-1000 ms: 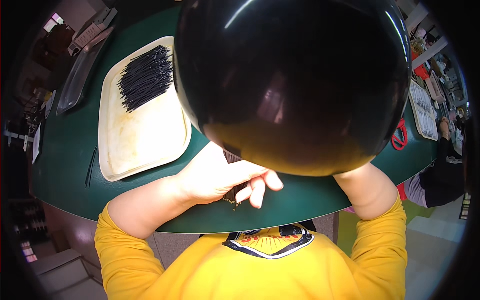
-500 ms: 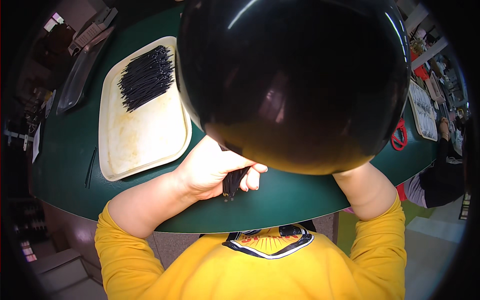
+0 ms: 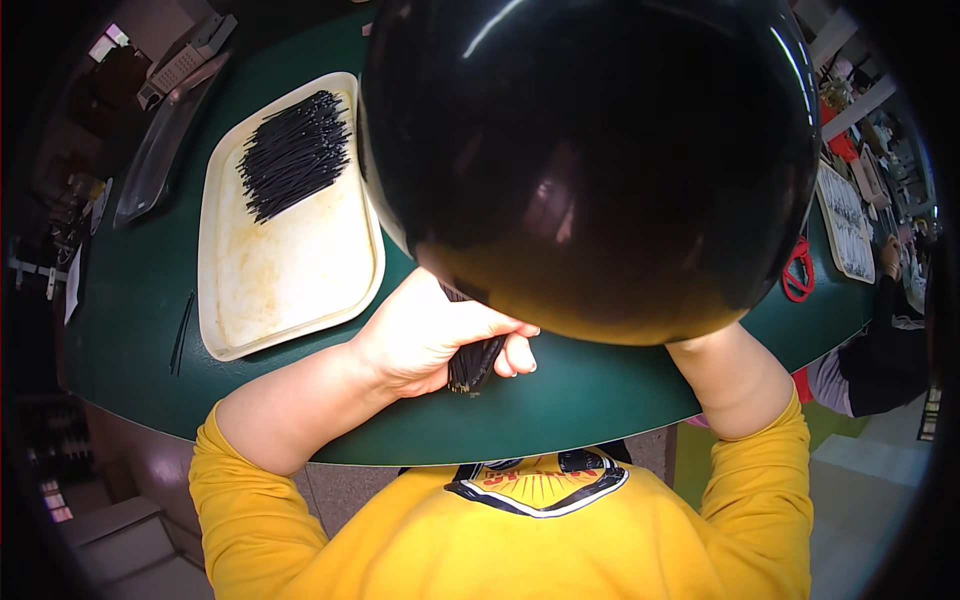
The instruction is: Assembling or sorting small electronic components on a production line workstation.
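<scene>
Low in the middle, my left hand is closed around a bundle of thin black wires, whose cut lower ends stick out below the fingers. A large glossy black dome, which looks like a lampshade, covers the upper middle of the view. It hides my right hand; only the wrist and forearm come out from under its lower right rim. To the left of the dome lies a cream tray with a pile of similar black wires at its far end.
A few loose wires lie left of the tray on the green table. Farther left are a clear plastic tray and a pale keypad device. At right are red loop handles, a parts tray and another person's hand.
My left hand and the wire bundle have shifted slightly to the right. The bundle's lower ends sit a little higher and look more even. The right forearm has barely moved.
</scene>
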Demonstrator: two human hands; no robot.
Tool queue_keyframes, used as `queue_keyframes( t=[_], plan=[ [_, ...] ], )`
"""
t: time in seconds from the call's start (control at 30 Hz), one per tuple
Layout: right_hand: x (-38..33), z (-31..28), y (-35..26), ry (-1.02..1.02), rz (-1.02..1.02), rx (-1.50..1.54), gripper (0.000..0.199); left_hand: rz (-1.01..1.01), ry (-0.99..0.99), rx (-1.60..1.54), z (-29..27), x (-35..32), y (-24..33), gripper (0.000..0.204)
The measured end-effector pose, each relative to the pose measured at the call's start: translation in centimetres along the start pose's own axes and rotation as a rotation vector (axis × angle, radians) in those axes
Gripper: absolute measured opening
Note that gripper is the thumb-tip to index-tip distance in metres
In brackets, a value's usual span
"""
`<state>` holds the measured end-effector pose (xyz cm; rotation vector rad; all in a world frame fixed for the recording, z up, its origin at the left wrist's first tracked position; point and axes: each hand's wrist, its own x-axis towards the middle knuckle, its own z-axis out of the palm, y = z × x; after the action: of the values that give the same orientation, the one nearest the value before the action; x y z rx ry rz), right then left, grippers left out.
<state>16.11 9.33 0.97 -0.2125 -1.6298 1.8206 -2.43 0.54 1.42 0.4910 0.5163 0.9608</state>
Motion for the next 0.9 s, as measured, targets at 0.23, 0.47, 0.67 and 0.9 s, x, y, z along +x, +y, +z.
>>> queue_keyframes(
  t=[0.23, 0.47, 0.67, 0.9],
  plan=[
    [-0.5, -0.7, -0.6, 0.113, 0.008, 0.203, 0.028, 0.157, 0.013, 0.127, 0.2, 0.0, 0.0, 0.014],
    [0.0, -0.5, -1.7, 0.095, 0.077, 0.265, 0.017, 0.105, 0.024, 0.113, 0.2, -0.3, 0.3, 0.016],
    [-0.2, -0.5, -0.9, 0.064, 0.014, 0.223, 0.019, 0.143, -0.015, 0.084, 0.0, -0.3, 0.2, 0.015],
    [-0.1, -0.4, -0.7, 0.079, -0.019, 0.193, 0.022, 0.032, -0.015, -0.037, -0.2, 0.0, 0.1, 0.016]
  ],
)
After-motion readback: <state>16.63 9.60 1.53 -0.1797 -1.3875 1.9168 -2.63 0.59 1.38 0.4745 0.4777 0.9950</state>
